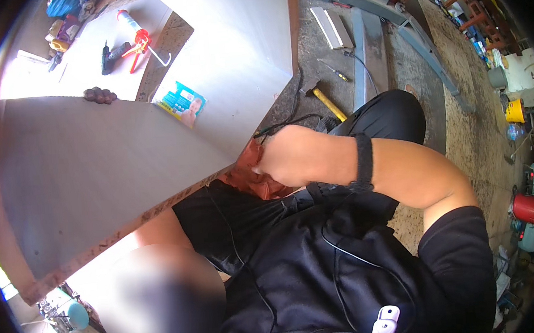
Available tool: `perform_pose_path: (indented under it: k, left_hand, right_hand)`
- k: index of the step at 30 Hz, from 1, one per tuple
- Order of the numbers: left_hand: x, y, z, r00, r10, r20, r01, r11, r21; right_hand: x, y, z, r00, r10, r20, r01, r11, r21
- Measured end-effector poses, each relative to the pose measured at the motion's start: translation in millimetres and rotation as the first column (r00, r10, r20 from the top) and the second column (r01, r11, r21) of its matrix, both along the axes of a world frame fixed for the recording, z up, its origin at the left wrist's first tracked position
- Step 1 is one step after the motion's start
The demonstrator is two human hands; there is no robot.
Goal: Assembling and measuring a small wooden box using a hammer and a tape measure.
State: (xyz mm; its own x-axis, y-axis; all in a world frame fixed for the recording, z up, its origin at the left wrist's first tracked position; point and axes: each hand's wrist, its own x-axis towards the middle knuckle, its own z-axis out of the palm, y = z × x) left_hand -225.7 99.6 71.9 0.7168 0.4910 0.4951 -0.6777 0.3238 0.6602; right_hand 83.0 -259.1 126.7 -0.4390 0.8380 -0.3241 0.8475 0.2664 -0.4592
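Note:
A large grey panel (106, 171) with a raw brown edge slants across the left, joined to another pale panel (228, 51) in a box-like corner. Over the far edge of the grey panel curl the fingers of my left hand (100, 96), gripping it; the rest of that hand is behind the panel. My right hand (282, 158) is closed at a crumpled reddish cloth (259, 182) in my lap, close to the panel's lower corner. Its fingertips are partly hidden. A blue and yellow packet (182, 104) rests inside the panel corner.
Beyond the panels lie a red caulking gun (140, 42) and a dark cordless drill (114, 58) on a white surface. A yellow-handled hammer (329, 103), a screwdriver (334, 70) and grey metal bars (368, 60) are on the floor. At far right stands a red pot (525, 208).

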Motion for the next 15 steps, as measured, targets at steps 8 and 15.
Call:
perform_pose_path:
  k: [8, 15]
  left_hand:
    - [5.5, -16.5, 13.3, 0.998, -0.002, 0.057, 0.003, 1.0, -0.018]
    - [7.0, 5.0, 10.4, 0.994, -0.084, 0.065, 0.08, 0.994, 0.068]
  right_hand:
    - [5.7, 28.1, 45.1, 0.991, -0.044, 0.125, 0.041, 0.999, 0.027]
    - [-36.9, 134.8, 28.6, 0.963, 0.011, 0.268, 0.007, 0.998, -0.065]
